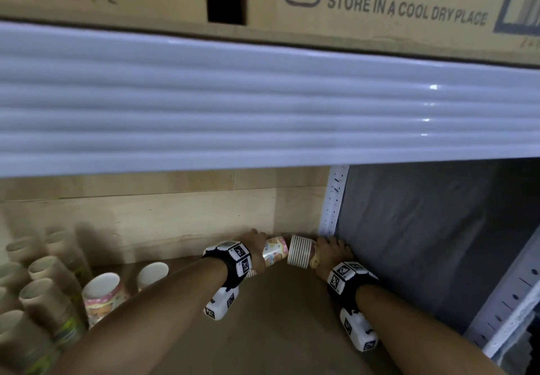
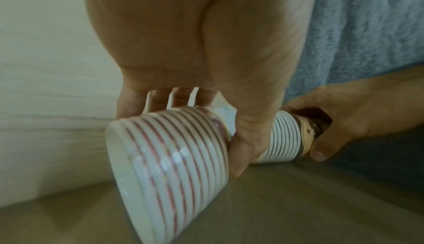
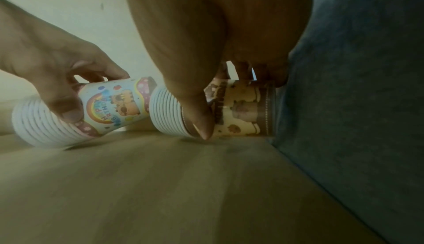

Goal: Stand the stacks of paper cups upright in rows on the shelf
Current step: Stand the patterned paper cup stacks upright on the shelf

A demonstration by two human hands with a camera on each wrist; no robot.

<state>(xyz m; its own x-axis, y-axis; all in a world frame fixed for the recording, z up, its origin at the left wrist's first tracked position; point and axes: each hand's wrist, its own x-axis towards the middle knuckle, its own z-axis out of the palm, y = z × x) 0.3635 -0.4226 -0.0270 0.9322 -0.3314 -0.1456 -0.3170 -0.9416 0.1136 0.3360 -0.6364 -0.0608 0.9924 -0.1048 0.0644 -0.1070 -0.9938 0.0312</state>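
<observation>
Two stacks of paper cups lie on their sides at the back right corner of the wooden shelf (image 1: 280, 330). My left hand (image 1: 257, 250) grips the birthday-print stack (image 1: 274, 250) (image 2: 174, 159) (image 3: 110, 110), thumb in front and fingers behind. Its rims point left. My right hand (image 1: 330, 250) grips the brown-and-cream bear-print stack (image 1: 299, 251) (image 2: 289, 139) (image 3: 241, 108), whose base points toward the grey side wall. The two stacks lie end to end, the first's base at the second's rims.
Several cup stacks stand upright at the shelf's left (image 1: 43, 292), with a pink-print stack (image 1: 103, 298) and a white one (image 1: 152, 273) nearer the middle. A grey fabric wall (image 1: 409, 243) closes the right side. A white metal beam (image 1: 263, 105) overhangs; cardboard boxes (image 1: 380, 9) sit above.
</observation>
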